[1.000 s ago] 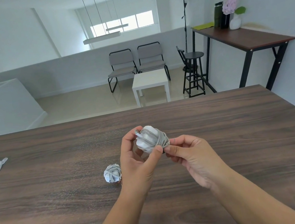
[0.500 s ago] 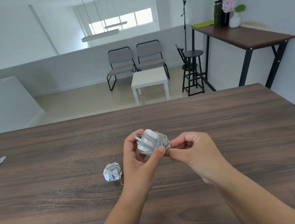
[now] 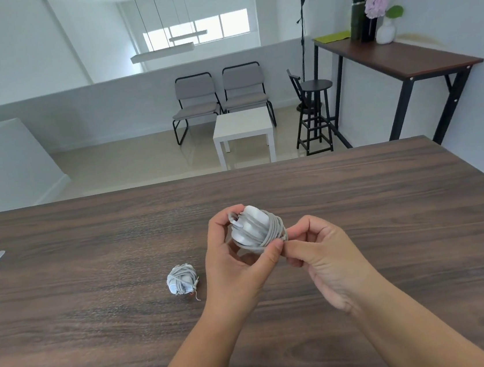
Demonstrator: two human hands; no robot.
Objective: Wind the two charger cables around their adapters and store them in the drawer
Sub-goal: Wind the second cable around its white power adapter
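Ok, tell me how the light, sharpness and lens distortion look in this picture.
Head view: soft daylight, brightest at the far window, which is blown out; only faint shadows under the wound charger on the table. The left hand, right hand and the charger they hold are fairly sharp. Wide-angle bend tilts the walls and the side table at the edges.

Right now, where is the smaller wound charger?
In the head view, the smaller wound charger lies on the wooden table, just left of the left hand.
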